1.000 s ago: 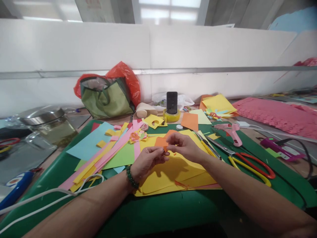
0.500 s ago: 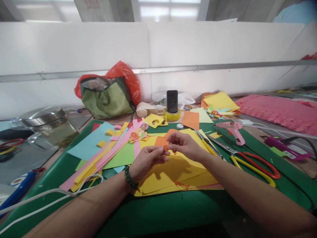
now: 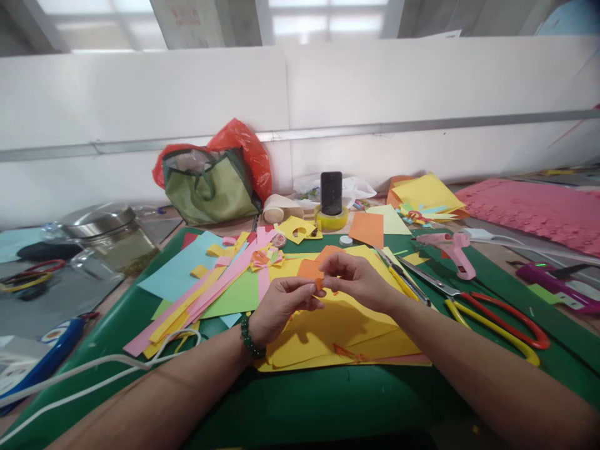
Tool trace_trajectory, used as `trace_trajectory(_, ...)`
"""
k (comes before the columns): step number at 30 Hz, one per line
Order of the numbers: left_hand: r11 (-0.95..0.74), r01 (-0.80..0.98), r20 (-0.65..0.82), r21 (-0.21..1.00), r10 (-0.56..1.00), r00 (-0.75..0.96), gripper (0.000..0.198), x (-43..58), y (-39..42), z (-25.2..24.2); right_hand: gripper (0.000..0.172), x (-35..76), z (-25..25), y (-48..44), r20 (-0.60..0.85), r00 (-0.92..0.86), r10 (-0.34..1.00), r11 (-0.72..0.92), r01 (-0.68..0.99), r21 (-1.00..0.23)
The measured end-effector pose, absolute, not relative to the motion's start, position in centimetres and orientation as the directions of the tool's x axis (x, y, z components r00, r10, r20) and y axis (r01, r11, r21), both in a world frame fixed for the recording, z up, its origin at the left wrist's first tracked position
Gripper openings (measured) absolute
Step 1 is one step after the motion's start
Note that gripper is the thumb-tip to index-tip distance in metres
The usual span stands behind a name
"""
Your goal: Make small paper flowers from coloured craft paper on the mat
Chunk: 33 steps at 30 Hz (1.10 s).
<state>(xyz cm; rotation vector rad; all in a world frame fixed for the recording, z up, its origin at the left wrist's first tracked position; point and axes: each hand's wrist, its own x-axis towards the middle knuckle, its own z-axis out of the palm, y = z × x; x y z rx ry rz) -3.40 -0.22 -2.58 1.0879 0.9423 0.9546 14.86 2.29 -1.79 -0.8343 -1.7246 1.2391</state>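
Between my hands is a small orange paper piece. My left hand, with a green bead bracelet at the wrist, pinches it between thumb and fingers. My right hand touches its other side with closed fingertips. Both hands are above a stack of yellow paper sheets, where thin orange scraps lie near the front. Orange sheets rest just behind my fingers. A paper ribbon flower lies left of them.
To the right lie a yellow cutter, scissors and a pink glue gun. Paper strips and a white cable are at the left. A phone stands on yellow tape behind.
The view has shifted slightly, so most things on the table appear further right. Both hands stay together at the small orange piece, with only slight finger movement.
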Motion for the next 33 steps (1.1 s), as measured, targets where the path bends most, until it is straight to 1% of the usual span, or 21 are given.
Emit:
trace_trajectory(5, 0.18, -0.164, -0.126, 0.97, 0.947, 0.295, 0.039, -3.46, -0.34, -2.37, 0.031, 14.88, -1.79, 2.26, 0.234, -0.407, 0.883, 0.282, 0.06, -0.958)
trace_trajectory(15, 0.185, -0.131, -0.137, 0.974, 0.942, 0.308, 0.038, -3.43, -0.3, -2.25, 0.032, 14.84, -1.8, 2.28, 0.251, -0.433, 0.866, 0.299, 0.047, -0.953)
trace_trajectory(18, 0.159, -0.116, -0.121, 0.98, 0.95, 0.287, 0.035, -3.42, -0.32, -2.16, 0.031, 14.86, -1.78, 2.22, 0.264, -0.423, 0.867, 0.318, 0.06, -0.946)
trace_trajectory(23, 0.093, -0.04, -0.079, 0.995, 0.96, 0.27, 0.03, -3.19, -0.64, -1.77, 0.034, 14.83, -1.76, 2.04, 0.284, -0.422, 0.861, 0.346, 0.075, -0.935)
trace_trajectory(26, 0.01, -0.026, -0.004, 1.0, 0.967, 0.255, 0.028, -2.92, -0.87, -1.64, 0.035, 14.64, -1.81, 1.93, 0.217, -0.469, 0.856, 0.277, 0.062, -0.959)
trace_trajectory(29, -0.057, -0.018, 0.06, 0.998, 0.968, 0.244, 0.028, -2.8, -0.93, -1.64, 0.03, 14.52, -1.92, 1.89, 0.124, -0.508, 0.852, 0.173, 0.051, -0.984)
trace_trajectory(31, -0.059, -0.002, 0.058, 0.998, 0.971, 0.231, 0.028, -2.87, -0.84, -1.66, 0.03, 14.52, -2.0, 1.92, 0.107, -0.496, 0.861, 0.148, 0.044, -0.988)
trace_trajectory(33, -0.027, 0.003, 0.026, 1.0, 0.974, 0.223, 0.028, -3.04, -0.68, -1.73, 0.03, 14.54, -2.08, 1.98, 0.117, -0.474, 0.873, 0.153, 0.037, -0.988)
